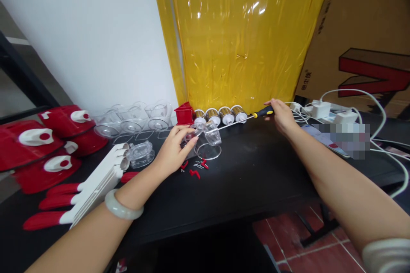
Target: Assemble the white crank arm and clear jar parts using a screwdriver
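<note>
My left hand [174,149] is closed on a clear plastic part [212,133], its thumb and fingers pinching the left end above the black table. My right hand [281,115] grips a screwdriver [264,112] by its black and yellow handle. The long metal shaft runs leftward to the clear part, where the tip is hard to make out. Below the part a clear round rim [209,156] shows, partly hidden. Small red plastic pieces [194,174] and several tiny screws [197,164] lie on the table just right of my left hand.
Metal grater drums [226,116] and a red box [184,113] line the back edge. Clear containers [131,119], red bases [64,136] and white panels with red handles [99,183] crowd the left. White chargers [321,109] with looping cables lie right, beside my right forearm.
</note>
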The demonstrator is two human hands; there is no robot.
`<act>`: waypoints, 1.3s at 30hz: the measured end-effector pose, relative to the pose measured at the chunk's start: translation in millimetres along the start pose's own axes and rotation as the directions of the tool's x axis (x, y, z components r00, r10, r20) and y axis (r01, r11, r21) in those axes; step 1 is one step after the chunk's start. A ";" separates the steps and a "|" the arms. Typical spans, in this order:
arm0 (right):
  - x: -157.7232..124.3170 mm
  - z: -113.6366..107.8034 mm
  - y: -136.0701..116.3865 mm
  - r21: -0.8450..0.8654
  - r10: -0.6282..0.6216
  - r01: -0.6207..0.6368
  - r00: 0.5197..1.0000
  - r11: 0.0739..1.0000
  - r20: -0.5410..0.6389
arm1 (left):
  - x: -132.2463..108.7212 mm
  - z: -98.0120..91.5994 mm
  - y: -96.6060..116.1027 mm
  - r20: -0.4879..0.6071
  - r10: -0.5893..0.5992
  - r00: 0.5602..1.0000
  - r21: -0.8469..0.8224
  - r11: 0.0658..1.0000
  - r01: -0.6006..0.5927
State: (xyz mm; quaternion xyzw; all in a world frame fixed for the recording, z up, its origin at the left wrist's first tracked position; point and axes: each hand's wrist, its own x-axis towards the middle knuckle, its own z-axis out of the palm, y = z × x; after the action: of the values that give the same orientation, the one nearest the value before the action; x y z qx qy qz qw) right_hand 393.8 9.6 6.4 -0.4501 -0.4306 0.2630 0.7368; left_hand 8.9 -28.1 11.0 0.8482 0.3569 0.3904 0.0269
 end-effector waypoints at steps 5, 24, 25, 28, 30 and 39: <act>2.0 -3.0 1.1 0.047 0.001 -0.001 1.000 0.999 0.006 | -0.2 0.0 0.3 0.001 -0.002 1.000 0.001 1.000 0.002; -5.9 -1.6 -5.1 0.171 0.135 -0.160 0.979 0.972 0.151 | -1.7 0.8 -1.0 -0.001 -0.001 1.000 0.005 1.000 0.001; -5.8 -1.4 -4.4 0.153 0.118 -0.138 0.984 0.979 0.131 | -1.7 1.0 -1.2 -0.001 -0.001 1.000 0.004 1.000 0.001; -3.4 -1.9 -1.4 0.083 0.033 -0.041 0.995 0.996 0.090 | -2.0 1.8 -1.6 -0.003 -0.001 1.000 -0.002 1.000 0.001; -1.4 -3.3 -1.0 0.084 0.027 -0.035 0.995 0.996 0.101 | -2.1 2.3 -1.8 -0.007 -0.001 1.000 -0.003 1.000 0.001; -7.3 -0.1 -9.3 0.119 0.064 -0.072 0.995 0.990 0.071 | -1.6 1.9 -0.7 -0.013 0.017 1.000 -0.003 1.000 -0.017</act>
State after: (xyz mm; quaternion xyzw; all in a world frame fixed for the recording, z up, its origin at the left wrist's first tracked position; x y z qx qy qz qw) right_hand 390.3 -0.3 11.7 -0.4097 -0.4226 0.3288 0.7386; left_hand 9.1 -28.1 8.5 0.8486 0.3493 0.3967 0.0224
